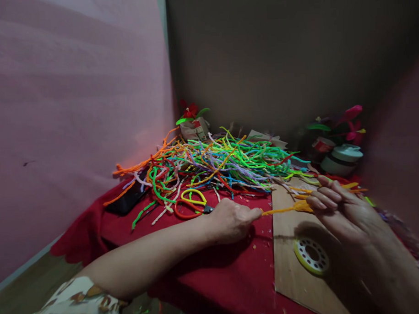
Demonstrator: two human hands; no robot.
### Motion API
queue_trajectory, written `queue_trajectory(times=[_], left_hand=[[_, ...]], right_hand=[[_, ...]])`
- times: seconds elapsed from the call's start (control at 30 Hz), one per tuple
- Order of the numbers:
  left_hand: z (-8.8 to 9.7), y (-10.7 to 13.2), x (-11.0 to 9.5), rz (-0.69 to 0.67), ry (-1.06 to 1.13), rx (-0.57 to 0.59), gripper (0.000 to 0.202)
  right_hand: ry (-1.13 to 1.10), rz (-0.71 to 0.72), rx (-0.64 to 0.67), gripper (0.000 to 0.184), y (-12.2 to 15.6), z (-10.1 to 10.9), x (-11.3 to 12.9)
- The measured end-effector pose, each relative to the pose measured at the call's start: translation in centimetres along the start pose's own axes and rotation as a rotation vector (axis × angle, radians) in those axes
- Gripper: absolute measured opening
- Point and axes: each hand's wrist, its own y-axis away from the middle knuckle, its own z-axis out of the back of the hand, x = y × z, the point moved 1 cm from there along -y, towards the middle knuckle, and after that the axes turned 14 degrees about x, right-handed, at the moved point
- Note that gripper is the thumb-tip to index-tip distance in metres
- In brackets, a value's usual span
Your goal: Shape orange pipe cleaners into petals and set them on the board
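Observation:
My left hand (232, 220) rests on the red cloth (213, 276) and pinches the near end of an orange pipe cleaner (283, 210). My right hand (338, 205) is closed around the other end, where several orange and yellow pipe cleaners are bunched together. The orange stem stretches straight between the two hands, just above a cardboard sheet (296, 282). A big heap of many-coloured pipe cleaners (216, 163) lies behind the hands.
Scissors with yellow and red handles (190, 203) lie left of my left hand. A yellow-green tape roll (311, 255) sits on the cardboard. A dark phone (128, 198) lies at the left. Handmade flowers (194, 118) and a lidded jar (342, 159) stand at the back.

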Motion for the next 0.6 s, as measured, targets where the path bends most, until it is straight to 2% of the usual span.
queue_trajectory(times=[0.13,0.27,0.4,0.5,0.6], left_hand=[[0.1,-0.1,0.1,-0.028,0.012,0.025,0.017],[0.7,0.1,0.5,0.006,0.098,0.033,0.018],[1.4,0.3,1.2,0.046,0.155,0.022,0.023],[1.4,0.3,1.1,0.0,0.141,0.024,0.021],[1.0,0.1,1.2,0.053,0.151,0.015,0.02]], right_hand=[[-0.016,0.015,0.047,0.042,0.3,-0.1,0.1],[0.011,0.088,0.056,0.035,0.3,0.1,0.4],[0.034,0.11,0.089,0.038,0.1,0.3,0.7],[0.06,0.146,0.124,0.035,-0.1,0.4,0.8],[0.042,0.155,0.109,0.034,-0.4,0.4,0.6]])
